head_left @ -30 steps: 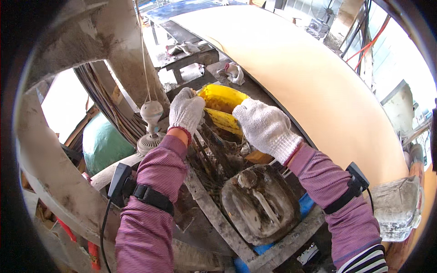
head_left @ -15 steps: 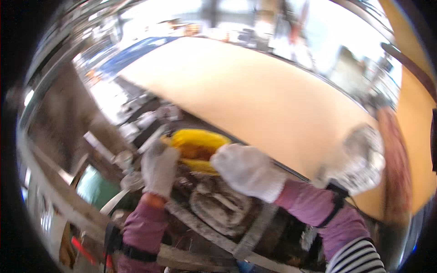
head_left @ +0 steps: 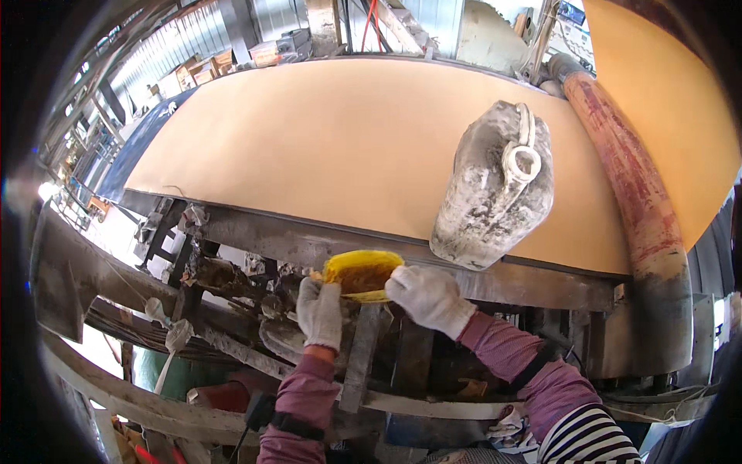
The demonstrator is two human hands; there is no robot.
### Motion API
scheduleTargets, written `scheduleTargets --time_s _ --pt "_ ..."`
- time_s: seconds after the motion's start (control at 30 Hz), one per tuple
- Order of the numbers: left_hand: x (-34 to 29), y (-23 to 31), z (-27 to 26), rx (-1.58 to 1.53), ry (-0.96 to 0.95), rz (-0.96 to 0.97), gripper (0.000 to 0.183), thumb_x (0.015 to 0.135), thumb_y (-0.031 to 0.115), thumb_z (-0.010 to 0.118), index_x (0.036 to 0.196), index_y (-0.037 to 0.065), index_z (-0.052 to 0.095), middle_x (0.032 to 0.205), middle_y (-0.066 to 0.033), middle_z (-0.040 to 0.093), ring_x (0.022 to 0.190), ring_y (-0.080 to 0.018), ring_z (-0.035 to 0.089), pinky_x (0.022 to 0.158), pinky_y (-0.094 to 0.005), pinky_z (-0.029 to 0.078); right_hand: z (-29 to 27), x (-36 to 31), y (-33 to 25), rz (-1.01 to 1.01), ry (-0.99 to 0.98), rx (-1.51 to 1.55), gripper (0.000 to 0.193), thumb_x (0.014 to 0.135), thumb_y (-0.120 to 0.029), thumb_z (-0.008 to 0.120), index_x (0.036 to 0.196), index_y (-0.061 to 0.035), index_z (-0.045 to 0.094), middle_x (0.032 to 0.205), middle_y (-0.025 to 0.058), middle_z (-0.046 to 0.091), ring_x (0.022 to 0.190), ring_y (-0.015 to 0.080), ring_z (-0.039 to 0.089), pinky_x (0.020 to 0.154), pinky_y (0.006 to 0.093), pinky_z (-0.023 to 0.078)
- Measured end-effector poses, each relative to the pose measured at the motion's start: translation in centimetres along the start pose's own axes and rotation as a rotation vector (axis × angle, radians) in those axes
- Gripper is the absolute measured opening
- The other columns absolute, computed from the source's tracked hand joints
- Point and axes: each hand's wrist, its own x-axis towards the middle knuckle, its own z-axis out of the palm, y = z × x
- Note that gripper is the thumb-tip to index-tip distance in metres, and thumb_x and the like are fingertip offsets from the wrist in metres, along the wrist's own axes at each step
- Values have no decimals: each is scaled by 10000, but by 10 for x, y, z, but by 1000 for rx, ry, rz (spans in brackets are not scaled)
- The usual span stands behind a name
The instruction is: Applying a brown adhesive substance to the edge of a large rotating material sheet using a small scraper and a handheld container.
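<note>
Both my hands wear whitish knit gloves and grip a yellow open-topped plastic container (head_left: 362, 277) with brown residue inside. My left hand (head_left: 321, 315) is closed on its left end. My right hand (head_left: 430, 298) pinches the right end. The container hangs tilted just in front of the near edge of a large tan sheet (head_left: 301, 139), its opening partly turned to me. On the sheet's right part sits a grimy white plastic jug (head_left: 483, 185) with a looped handle and a round open mouth. My fingertips behind the container are hidden.
A thick, red-stained pipe (head_left: 626, 162) slants along the right side beside an upright orange-tan panel (head_left: 672, 100). Below the sheet runs a dark metal frame (head_left: 533, 284) with beams and gaps. A curved rail (head_left: 139, 398) crosses at lower left; cardboard boxes (head_left: 202, 71) stand far back.
The view has turned, so the jug now appears farther left and higher. My hands still hold the yellow container, which sits slightly farther right and lower in view.
</note>
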Motion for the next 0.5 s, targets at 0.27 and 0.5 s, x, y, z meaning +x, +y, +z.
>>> scheduleTargets --time_s 0.27,0.5 --pt "-13 -8 21 148 3 95 170 901 224 670 934 73 599 771 6 558 728 -96 534 674 -268 470 23 -29 45 -25 14 137 156 818 -102 637 948 -100 550 975 84 528 880 288 626 713 399 551" --pt "30 -18 -12 -178 -195 -380 591 947 597 599 1308 139 504 1241 -107 602 994 -230 640 801 -383 548 38 -38 49 56 197 156 231 820 -78 680 1037 -116 609 1118 97 601 983 298 650 747 396 568"
